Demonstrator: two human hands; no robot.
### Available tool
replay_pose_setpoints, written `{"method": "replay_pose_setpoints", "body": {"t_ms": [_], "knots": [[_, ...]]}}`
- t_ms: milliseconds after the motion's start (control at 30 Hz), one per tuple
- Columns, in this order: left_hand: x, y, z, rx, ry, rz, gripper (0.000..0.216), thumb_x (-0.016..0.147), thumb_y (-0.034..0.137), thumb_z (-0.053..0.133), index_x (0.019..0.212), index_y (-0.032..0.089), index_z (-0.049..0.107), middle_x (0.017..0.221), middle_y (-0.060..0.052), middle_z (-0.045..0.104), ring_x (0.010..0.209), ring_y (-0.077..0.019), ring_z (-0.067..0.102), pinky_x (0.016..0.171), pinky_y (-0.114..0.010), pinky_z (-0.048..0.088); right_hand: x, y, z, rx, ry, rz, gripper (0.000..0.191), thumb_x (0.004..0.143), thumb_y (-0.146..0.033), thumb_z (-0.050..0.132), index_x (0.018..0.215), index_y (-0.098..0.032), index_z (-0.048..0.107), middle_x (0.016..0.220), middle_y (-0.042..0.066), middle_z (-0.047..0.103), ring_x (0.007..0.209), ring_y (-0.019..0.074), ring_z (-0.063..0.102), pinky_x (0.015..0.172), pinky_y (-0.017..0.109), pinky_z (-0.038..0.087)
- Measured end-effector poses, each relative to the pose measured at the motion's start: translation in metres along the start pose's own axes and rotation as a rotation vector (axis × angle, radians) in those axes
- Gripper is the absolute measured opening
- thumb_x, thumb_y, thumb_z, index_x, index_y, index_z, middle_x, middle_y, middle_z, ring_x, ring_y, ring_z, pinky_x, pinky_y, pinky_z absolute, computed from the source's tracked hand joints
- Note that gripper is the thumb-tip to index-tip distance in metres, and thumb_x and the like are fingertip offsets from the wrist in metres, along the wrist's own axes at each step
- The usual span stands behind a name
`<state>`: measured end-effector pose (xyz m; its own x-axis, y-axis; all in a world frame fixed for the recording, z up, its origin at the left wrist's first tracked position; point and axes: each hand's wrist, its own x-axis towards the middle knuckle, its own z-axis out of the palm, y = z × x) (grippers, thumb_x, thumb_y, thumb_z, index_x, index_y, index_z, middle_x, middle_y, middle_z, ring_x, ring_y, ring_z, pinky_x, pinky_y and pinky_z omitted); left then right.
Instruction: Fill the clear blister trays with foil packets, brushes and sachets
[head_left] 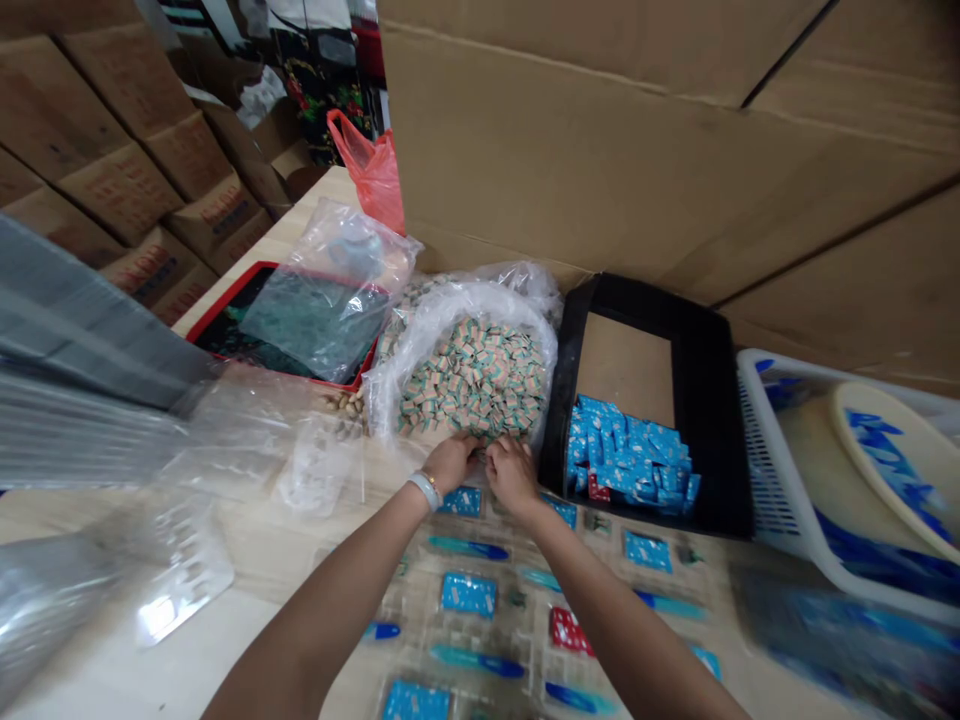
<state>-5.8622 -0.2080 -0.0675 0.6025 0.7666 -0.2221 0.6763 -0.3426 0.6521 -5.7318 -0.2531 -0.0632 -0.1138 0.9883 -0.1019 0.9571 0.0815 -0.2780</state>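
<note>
A clear plastic bag (386, 385), its mouth rolled back, is full of small tan-and-green printed pieces (476, 375). At its front edge, my left hand (448, 462), with a pale band on the wrist, has its fingers curled in toward the pieces. Close beside it my right hand (511, 472) is bent over the same edge, fingers pressed together. What the fingertips hold is hidden. Below the hands lie clear trays with blue packets (469, 594), a red packet (570, 630) and blue-teal plastic tools (478, 661), partly blurred.
Right of the bag stands a black box (720, 420) with a heap of blue packets (630, 455). Beyond it is a white basket (784, 500). A red-rimmed tray (315, 380) under plastic film lies left. Cardboard (637, 160) walls the back.
</note>
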Motion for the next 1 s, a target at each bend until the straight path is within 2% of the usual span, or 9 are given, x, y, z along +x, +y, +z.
{"method": "replay_pose_setpoints", "body": {"t_ms": [100,300,467,633,700,833,900,1000], "knots": [[0.0,-0.001,0.001,-0.009,0.002,0.007,0.026,0.072,0.012,0.046,0.095,0.015,0.058,0.09,-0.006,0.057,0.083,-0.0161,0.054,0.077,-0.026,0.042,-0.004,0.007,0.007,0.071,0.049,-0.007,0.013,0.076,-0.013,0.043,0.074,-0.02,0.054,0.079,0.005,0.054,0.082,0.0193,0.046,0.071,0.031,0.031],[-0.003,-0.003,0.003,-0.023,0.024,-0.004,0.023,0.075,0.013,0.043,0.091,0.014,0.059,0.095,-0.007,0.054,0.084,-0.0154,0.053,0.078,-0.025,0.043,-0.005,0.013,0.014,0.199,0.045,-0.055,0.027,0.073,-0.016,0.048,0.099,-0.019,0.052,0.095,0.007,0.053,0.092,0.0213,0.045,0.078,0.034,0.033],[-0.005,-0.003,0.008,-0.021,0.031,0.001,0.022,0.076,0.012,0.041,0.089,0.013,0.058,0.094,-0.007,0.054,0.085,-0.0151,0.052,0.08,-0.026,0.042,-0.001,0.009,0.017,0.19,0.027,-0.069,0.015,0.071,-0.012,0.048,0.082,-0.019,0.055,0.086,0.006,0.054,0.087,0.0211,0.045,0.075,0.033,0.035],[-0.005,-0.004,0.006,-0.052,0.037,-0.012,0.021,0.074,0.01,0.043,0.086,0.012,0.06,0.092,-0.007,0.057,0.085,-0.0148,0.053,0.079,-0.025,0.042,0.003,0.004,0.02,0.212,0.041,-0.057,0.02,0.066,-0.005,0.046,0.08,-0.017,0.053,0.082,0.006,0.052,0.084,0.0205,0.044,0.074,0.032,0.036],[-0.006,-0.008,-0.003,-0.072,0.07,-0.076,0.021,0.073,0.011,0.044,0.085,0.013,0.06,0.088,-0.006,0.059,0.083,-0.0145,0.054,0.077,-0.025,0.042,0.001,0.004,0.02,0.232,0.053,-0.049,0.022,0.065,-0.004,0.045,0.08,-0.017,0.053,0.081,0.006,0.052,0.083,0.0198,0.045,0.073,0.031,0.037],[-0.014,-0.018,-0.023,-0.027,0.192,-0.291,0.024,0.077,0.013,0.038,0.086,0.012,0.06,0.086,-0.008,0.062,0.082,-0.016,0.054,0.077,-0.028,0.042,-0.004,0.006,0.018,0.276,0.079,0.01,0.019,0.065,-0.005,0.044,0.076,-0.019,0.051,0.081,0.005,0.05,0.08,0.0182,0.045,0.07,0.028,0.037],[-0.018,-0.016,-0.023,0.007,0.183,-0.351,0.022,0.077,0.016,0.04,0.082,0.012,0.061,0.084,-0.009,0.062,0.08,-0.0165,0.055,0.075,-0.028,0.042,-0.006,0.006,0.017,0.27,0.053,0.028,0.019,0.064,-0.004,0.044,0.072,-0.019,0.05,0.079,0.005,0.051,0.079,0.0184,0.046,0.07,0.028,0.037],[-0.019,-0.003,-0.012,0.079,0.124,-0.426,0.017,0.074,0.022,0.049,0.081,0.013,0.061,0.086,-0.011,0.06,0.079,-0.0187,0.056,0.07,-0.028,0.042,-0.005,0.005,0.018,0.259,0.017,0.012,0.02,0.064,-0.002,0.044,0.071,-0.019,0.051,0.079,0.006,0.053,0.08,0.0189,0.047,0.07,0.028,0.036]]}}
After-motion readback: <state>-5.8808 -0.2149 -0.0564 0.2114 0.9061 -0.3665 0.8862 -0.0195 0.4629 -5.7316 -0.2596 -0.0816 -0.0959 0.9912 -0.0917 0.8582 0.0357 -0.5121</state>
